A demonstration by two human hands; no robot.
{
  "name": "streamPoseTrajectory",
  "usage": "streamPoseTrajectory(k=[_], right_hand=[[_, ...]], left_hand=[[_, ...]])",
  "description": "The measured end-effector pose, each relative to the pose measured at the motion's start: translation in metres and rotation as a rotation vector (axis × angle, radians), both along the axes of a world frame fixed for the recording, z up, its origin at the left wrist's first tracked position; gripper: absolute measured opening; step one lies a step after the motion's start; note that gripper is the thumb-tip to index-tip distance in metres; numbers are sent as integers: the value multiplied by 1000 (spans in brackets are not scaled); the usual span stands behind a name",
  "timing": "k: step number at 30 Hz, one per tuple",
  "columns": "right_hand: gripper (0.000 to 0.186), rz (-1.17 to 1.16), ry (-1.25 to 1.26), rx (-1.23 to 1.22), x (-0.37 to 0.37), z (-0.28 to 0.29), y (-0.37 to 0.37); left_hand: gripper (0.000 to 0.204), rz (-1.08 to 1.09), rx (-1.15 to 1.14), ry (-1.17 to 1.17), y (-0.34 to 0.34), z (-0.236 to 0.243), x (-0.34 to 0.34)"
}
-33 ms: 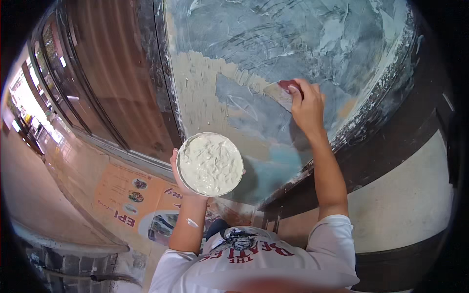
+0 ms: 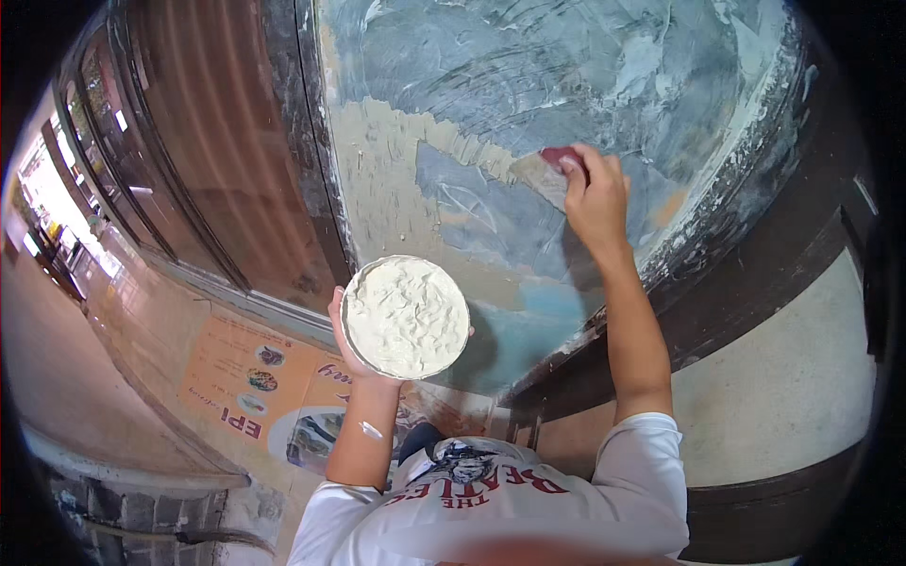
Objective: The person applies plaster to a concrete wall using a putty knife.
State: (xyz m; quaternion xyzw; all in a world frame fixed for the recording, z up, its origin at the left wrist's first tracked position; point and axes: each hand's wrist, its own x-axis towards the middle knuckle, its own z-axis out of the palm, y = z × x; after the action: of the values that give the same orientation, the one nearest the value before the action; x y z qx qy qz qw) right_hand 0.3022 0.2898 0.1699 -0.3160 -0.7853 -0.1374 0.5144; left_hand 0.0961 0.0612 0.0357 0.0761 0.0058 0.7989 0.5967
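My left hand [image 2: 348, 351] holds a round tub [image 2: 404, 316] of creamy white paste from below and the side, with a smear of white on my left forearm. My right hand [image 2: 596, 203] grips a spreader [image 2: 557, 156] with a maroon top and a pale, flat blade against the wall [image 2: 613, 75]. The wall is mottled blue-grey, with a band of beige coating [image 2: 373, 160] running down its left side and across toward the blade. Part of the blade is hidden by my fingers.
A brown glazed panel with dark frames [image 2: 203, 123] stands left of the wall. An orange printed sheet [image 2: 226, 358] lies on the floor at lower left. A dark trim [image 2: 793, 311] runs along the right. A bright opening [image 2: 42, 179] shows at far left.
My right hand and the spreader have shifted slightly upward on the wall, showing more of the maroon part. My left hand and the tub stay in place.
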Motion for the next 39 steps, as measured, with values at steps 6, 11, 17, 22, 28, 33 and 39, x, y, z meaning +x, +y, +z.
streamPoseTrajectory(k=[6,11,17,22,28,33,39], right_hand=[[21,53,106,-129,8,1,1],[22,17,-47,-21,0,-7,2],[18,171,225,-119,9,38,-25],[24,600,-196,72,26,34,-69],[17,504,-409,371,39,19,-121],[17,457,-415,425,43,7,-118],[19,417,-414,411,42,-2,-121]], left_hand=[[79,9,59,39,-9,1,4],[79,20,70,72,-5,1,3],[75,43,26,70,-5,10,8],[74,4,119,91,1,28,12],[75,-56,172,-7,2,39,16],[72,-120,251,-24,-1,51,23],[71,-106,205,18,1,51,26]])
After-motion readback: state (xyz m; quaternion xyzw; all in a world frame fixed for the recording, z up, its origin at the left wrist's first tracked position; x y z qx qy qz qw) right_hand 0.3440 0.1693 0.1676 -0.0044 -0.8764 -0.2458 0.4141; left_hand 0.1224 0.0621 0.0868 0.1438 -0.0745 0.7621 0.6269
